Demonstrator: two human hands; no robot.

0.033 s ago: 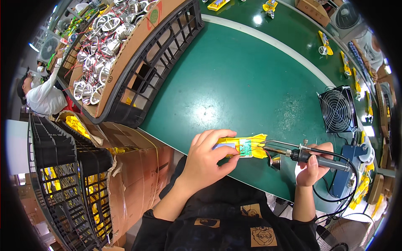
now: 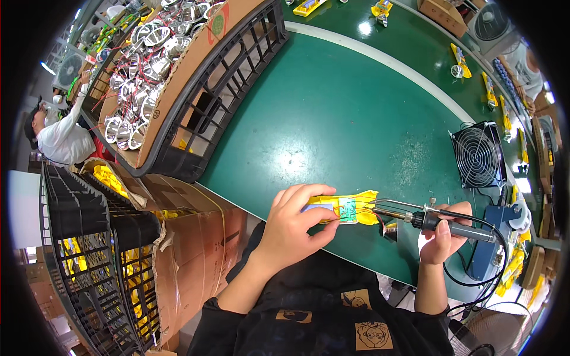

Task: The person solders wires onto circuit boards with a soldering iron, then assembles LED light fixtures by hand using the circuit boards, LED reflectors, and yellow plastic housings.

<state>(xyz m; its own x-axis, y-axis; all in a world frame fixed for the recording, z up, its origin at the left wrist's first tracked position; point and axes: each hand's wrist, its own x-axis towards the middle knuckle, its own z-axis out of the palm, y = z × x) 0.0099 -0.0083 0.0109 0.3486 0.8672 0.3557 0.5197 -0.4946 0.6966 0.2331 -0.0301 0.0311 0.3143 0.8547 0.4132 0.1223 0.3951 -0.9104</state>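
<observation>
My left hand [image 2: 294, 222] is closed around a yellow plastic housing [image 2: 367, 199] at the table's near edge. Inside it lie a green circuit board [image 2: 348, 210] with thin wires and a blue cylinder-like part [image 2: 319, 207], partly covered by my fingers. In my right hand [image 2: 440, 242] is a soldering iron [image 2: 454, 228] with a thin metal guide tube along its shaft. Its tip points left and reaches the right end of the housing; whether it touches the board I cannot tell. A small shiny reflector cup [image 2: 389, 231] sits just below the iron's shaft.
A black crate [image 2: 196, 127] with a cardboard box of silvery reflectors [image 2: 142, 71] stands at the left. To the right are a black fan [image 2: 478, 155] and a blue metal device [image 2: 490, 243]. Yellow housings [image 2: 460, 61] lie on the curved belt beyond. A co-worker [image 2: 62, 133] is at far left.
</observation>
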